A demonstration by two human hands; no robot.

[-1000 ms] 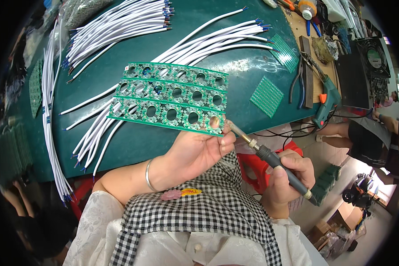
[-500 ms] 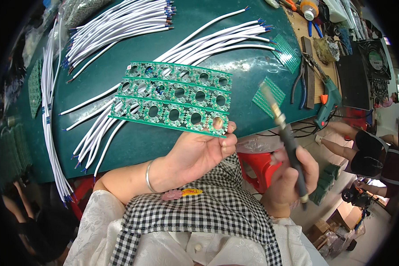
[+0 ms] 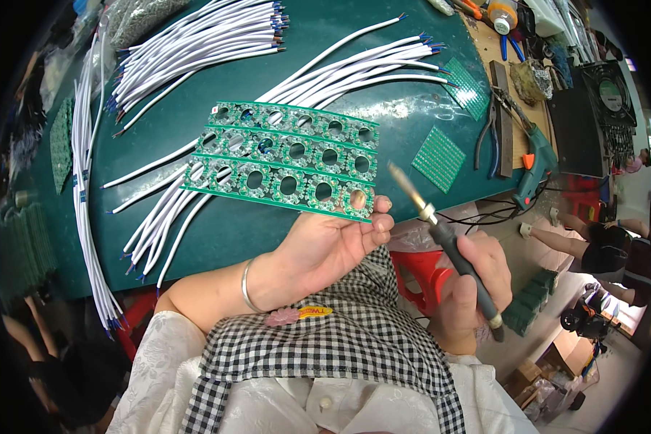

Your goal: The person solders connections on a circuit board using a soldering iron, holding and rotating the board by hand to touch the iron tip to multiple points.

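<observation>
My left hand [image 3: 333, 242] grips the lower right corner of a green circuit board panel [image 3: 307, 154], thumb and fingers closed on its edge. Rows of ring-shaped boards with round holes make up the panel, which is held tilted above the table. In my right hand [image 3: 477, 282] is a soldering iron [image 3: 448, 242] with a dark handle, fingers wrapped round it. Its metal tip points up and left, just right of the panel's right edge and apart from it. White cables [image 3: 354, 61] with bared coloured ends lie behind and under the panel.
A thick bundle of white cables [image 3: 195, 54] lies at the far left, long ones [image 3: 90, 239] along the left. Small green perforated boards [image 3: 439, 159] rest right of the panel. Pliers [image 3: 488, 141] and a green glue gun [image 3: 535, 166] lie further right. A red stool [image 3: 416, 278] stands below the edge.
The soldering iron has swung left, its tip now nearer the panel's right edge. The panel and my left hand have shifted slightly right.
</observation>
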